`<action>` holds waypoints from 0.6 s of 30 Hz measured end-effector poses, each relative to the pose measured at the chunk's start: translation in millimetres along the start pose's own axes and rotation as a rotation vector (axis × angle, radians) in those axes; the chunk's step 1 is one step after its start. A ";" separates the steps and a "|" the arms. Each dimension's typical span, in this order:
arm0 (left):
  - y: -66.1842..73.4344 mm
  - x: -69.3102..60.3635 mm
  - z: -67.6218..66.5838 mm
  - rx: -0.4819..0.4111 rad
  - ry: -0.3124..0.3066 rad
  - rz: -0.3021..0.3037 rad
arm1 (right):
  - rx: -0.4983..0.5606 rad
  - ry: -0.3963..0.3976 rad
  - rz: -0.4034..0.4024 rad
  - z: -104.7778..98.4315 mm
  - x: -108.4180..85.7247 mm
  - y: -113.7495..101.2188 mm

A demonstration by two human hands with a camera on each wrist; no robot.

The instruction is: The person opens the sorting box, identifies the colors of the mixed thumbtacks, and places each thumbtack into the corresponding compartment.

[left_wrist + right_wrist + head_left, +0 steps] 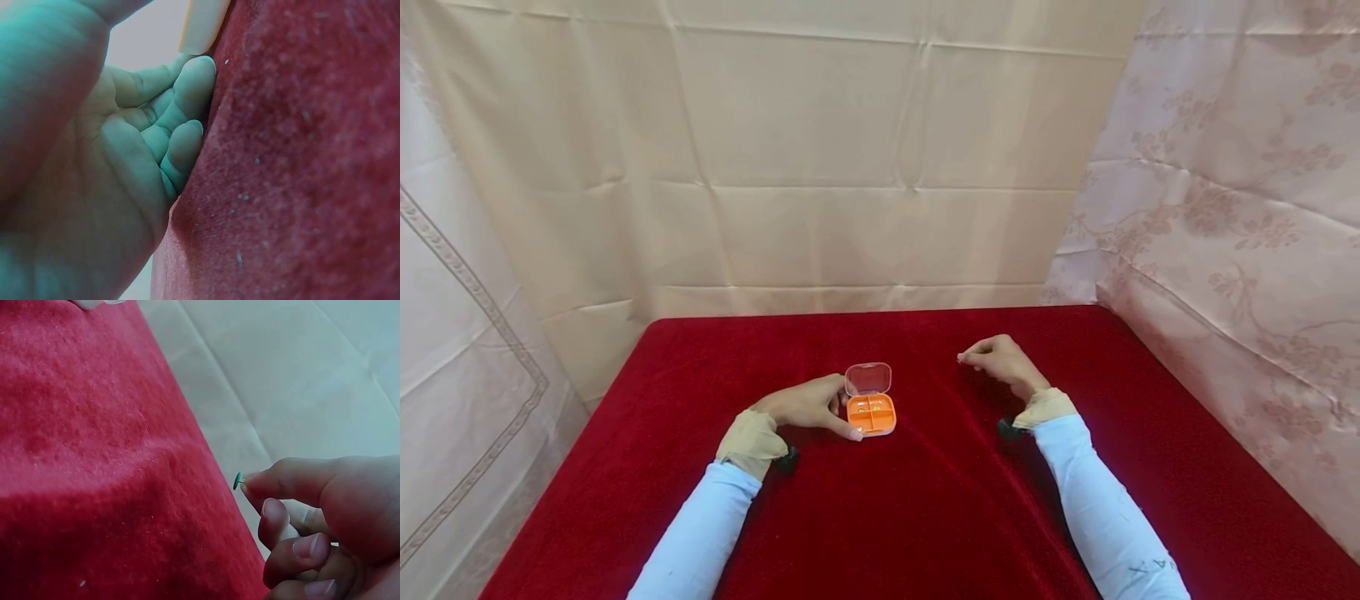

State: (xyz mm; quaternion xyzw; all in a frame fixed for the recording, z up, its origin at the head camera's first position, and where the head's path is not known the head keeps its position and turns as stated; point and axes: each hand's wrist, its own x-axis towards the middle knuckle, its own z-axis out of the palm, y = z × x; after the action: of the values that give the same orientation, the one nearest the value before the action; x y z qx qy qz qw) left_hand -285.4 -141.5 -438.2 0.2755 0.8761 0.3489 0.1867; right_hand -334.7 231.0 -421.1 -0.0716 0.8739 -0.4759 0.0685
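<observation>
A small orange pill box [882, 420] with several compartments lies on the red cloth, its clear lid [868, 379] raised at the back. Tiny shiny pieces sit in some compartments, too small to make out. My left hand [808, 403] holds the box from its left side, thumb at the front corner and fingers farther back; the box's edge [205, 28] shows at the top of the left wrist view. Off to the right, above the cloth, my right hand [1003, 365] pinches a green flat-headed thumbtack [237, 480] by its pin between thumb and forefinger.
Red velvety cloth [880, 517] covers the table. A beige curtain [820, 167] hangs behind its far edge, with a flowered curtain [1247, 208] along the right and a pale one [460, 292] on the left.
</observation>
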 end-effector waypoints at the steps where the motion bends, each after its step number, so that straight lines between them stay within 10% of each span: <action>1: 0.0 0.1 -0.2 -0.002 0.000 0.004 | -0.004 -0.003 -0.004 0.7 0.0 -0.4; 18: 2.8 -1.6 -0.4 -0.018 0.003 0.014 | -0.071 -0.052 -0.039 10.2 -2.3 -11.1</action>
State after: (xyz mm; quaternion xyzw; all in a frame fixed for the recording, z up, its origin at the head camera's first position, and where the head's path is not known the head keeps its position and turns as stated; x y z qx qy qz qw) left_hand -283.4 -141.0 -435.8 0.2795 0.8711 0.3586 0.1854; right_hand -329.8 217.1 -417.1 -0.1033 0.8865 -0.4439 0.0795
